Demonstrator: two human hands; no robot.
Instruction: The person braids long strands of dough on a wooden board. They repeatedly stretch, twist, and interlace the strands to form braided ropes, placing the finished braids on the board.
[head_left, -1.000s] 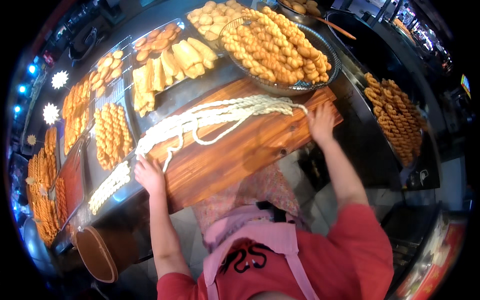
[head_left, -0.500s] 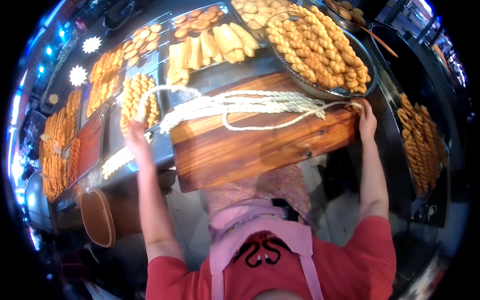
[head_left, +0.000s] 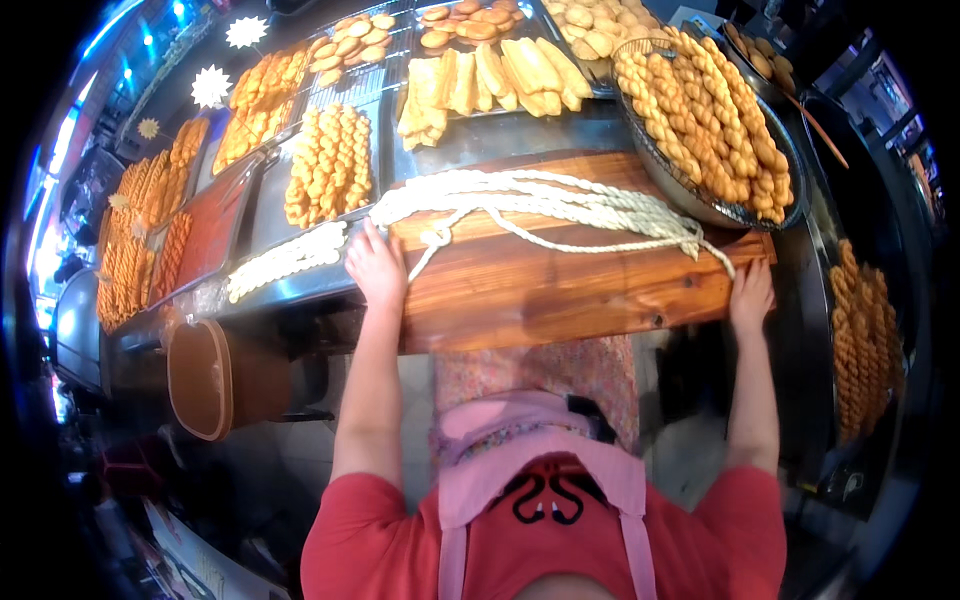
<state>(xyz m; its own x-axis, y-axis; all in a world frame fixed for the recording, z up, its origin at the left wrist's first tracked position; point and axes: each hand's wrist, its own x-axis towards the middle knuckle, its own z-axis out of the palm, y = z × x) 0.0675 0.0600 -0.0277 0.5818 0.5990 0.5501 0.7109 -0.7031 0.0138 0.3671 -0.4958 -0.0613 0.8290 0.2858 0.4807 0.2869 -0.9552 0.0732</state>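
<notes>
A long wooden board [head_left: 560,290] lies across the steel counter in front of me. Pale raw dough ropes [head_left: 540,205] are stretched along its far half, with one knotted strand trailing toward me. My left hand [head_left: 376,268] grips the board's left end, fingers curled over the edge beside the dough. My right hand [head_left: 750,296] holds the board's right front corner. Both arms reach up from my red sleeves, above a pink apron.
A round wire basket of fried twisted doughnuts [head_left: 715,120] stands at the back right. Trays of fried twists [head_left: 330,160], flat fried sticks [head_left: 490,80] and round pastries fill the back. More raw dough twists [head_left: 285,262] lie left of the board. A brown bin [head_left: 205,380] stands below left.
The board with the dough has come closer to me and sits more level. My left hand has moved right onto its left end; my right hand has slid down to its right corner.
</notes>
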